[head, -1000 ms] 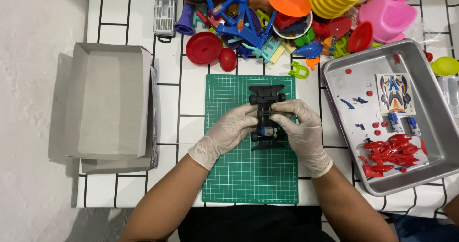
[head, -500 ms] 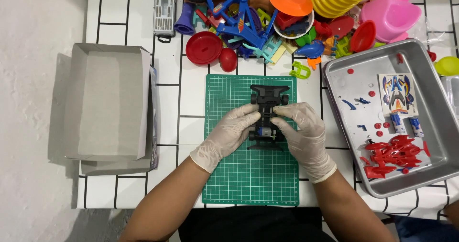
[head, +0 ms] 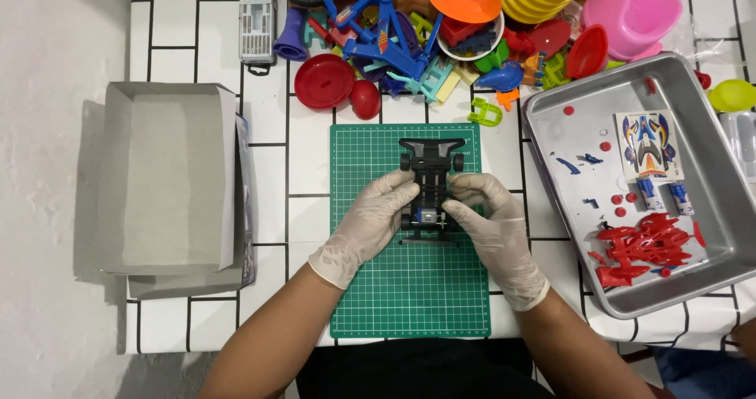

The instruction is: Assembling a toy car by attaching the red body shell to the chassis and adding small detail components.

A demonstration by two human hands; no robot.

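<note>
both gloved: left hand (head: 370,222) and right hand (head: 484,214) pinching black toy car chassis (head: 430,190) on green cutting mat (head: 409,289); mid-assembly, likely needing red parts (head: 642,245) from metal tray (head: 551,115).

bright, even overhead light, sharp throughout, soft shadow left of the grey box (head: 169,178).

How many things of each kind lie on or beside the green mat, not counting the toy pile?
Black toy car chassis: 1
Green cutting mat: 1
Metal tray: 1
Open grey cardboard box: 1
Total: 4
</note>
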